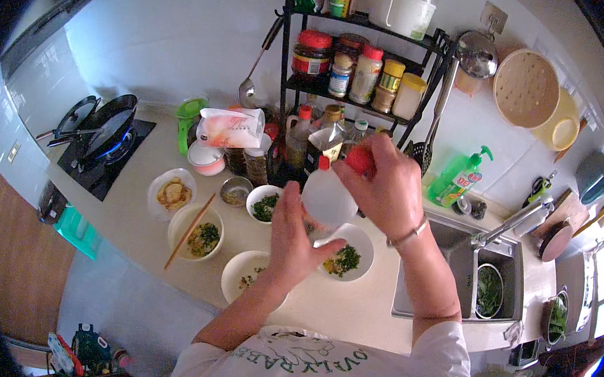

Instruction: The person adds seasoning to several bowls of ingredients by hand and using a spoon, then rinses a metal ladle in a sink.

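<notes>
Over the counter, my left hand (294, 242) curves around a whitish round plastic container (329, 200), thumb on one side and fingers on the other. My right hand (390, 191) grips a red lid (360, 160) just above it. The container's lower part is blurred and partly hidden. Beneath my hands is a white bowl (363, 253) with chopped greens and minced seasoning. Another white bowl (236, 266) with a little seasoning is partly covered by my left forearm. A small bowl of chopped greens (264, 207) stands behind my left hand.
Chopsticks (190, 230) rest across a bowl (175, 234) at left. A frying pan (116, 124) sits over a lit gas burner (119, 148). Behind stands a black spice rack (287, 52) with bottles below. A soap dispenser (453, 183) and a steel sink (428, 285) are at right.
</notes>
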{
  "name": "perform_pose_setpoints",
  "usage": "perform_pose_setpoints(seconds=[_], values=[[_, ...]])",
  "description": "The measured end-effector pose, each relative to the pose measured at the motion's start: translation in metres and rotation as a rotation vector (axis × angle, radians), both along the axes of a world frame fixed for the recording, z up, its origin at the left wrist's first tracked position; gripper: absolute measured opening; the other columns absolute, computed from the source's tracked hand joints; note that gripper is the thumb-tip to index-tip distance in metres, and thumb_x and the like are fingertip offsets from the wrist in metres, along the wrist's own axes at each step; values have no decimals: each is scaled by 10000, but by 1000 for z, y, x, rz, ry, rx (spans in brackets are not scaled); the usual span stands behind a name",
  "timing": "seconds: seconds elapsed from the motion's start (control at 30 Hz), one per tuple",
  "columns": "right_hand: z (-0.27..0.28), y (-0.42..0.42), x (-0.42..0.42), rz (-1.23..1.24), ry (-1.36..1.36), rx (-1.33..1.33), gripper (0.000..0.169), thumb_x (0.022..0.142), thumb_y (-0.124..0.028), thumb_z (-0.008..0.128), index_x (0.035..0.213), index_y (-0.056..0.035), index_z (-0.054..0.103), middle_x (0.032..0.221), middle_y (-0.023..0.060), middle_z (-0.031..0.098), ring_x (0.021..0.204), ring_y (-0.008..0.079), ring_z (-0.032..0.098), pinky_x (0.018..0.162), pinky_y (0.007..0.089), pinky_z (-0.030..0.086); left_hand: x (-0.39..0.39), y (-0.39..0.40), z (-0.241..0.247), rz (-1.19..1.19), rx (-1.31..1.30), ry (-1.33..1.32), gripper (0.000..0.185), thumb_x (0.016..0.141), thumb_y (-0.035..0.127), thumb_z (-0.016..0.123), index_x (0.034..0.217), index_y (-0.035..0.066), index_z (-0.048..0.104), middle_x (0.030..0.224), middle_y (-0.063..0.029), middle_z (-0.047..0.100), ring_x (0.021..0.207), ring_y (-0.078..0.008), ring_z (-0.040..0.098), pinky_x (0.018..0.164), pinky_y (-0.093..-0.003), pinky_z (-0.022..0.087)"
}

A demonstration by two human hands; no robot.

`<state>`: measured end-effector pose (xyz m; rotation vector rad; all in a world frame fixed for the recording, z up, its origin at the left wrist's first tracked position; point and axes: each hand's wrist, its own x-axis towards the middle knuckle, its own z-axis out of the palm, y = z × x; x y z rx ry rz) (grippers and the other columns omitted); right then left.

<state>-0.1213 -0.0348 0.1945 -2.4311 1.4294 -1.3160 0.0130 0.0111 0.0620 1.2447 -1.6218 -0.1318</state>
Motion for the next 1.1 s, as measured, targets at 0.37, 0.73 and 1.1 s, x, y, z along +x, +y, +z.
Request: perform_pose_setpoints(seconds=[0.37, 0.73, 1.1], values=[[0, 70, -42, 120, 149, 43, 380, 788, -415, 699, 751, -65, 554, 621, 117, 608, 551, 310, 619, 490, 393, 487, -5, 61, -11, -257, 55, 139, 1017, 546, 260, 856, 1338, -37, 291, 1222, -247, 474, 1100, -378, 533, 918, -447, 451], [-15, 94, -59, 757, 55, 358, 204, 769, -142, 690, 940, -45, 636, 855, 124, 609, 700, 266, 611, 560, 323, 491, 40, 122, -11, -607, 562, 125, 1020, 531, 271, 834, 1384, 59, 317, 1278, -160, 501, 1175, -273, 517, 997, -381, 401], [-35, 91, -27, 862, 405, 355, 301, 844, -287, 643, 980, -27, 576, 928, 203, 591, 754, 348, 609, 608, 412, 499, 59, 179, -5, -267, 668, 131, 1038, 503, 210, 853, 1382, 53, 324, 1251, -156, 528, 1168, -263, 523, 992, -382, 408]])
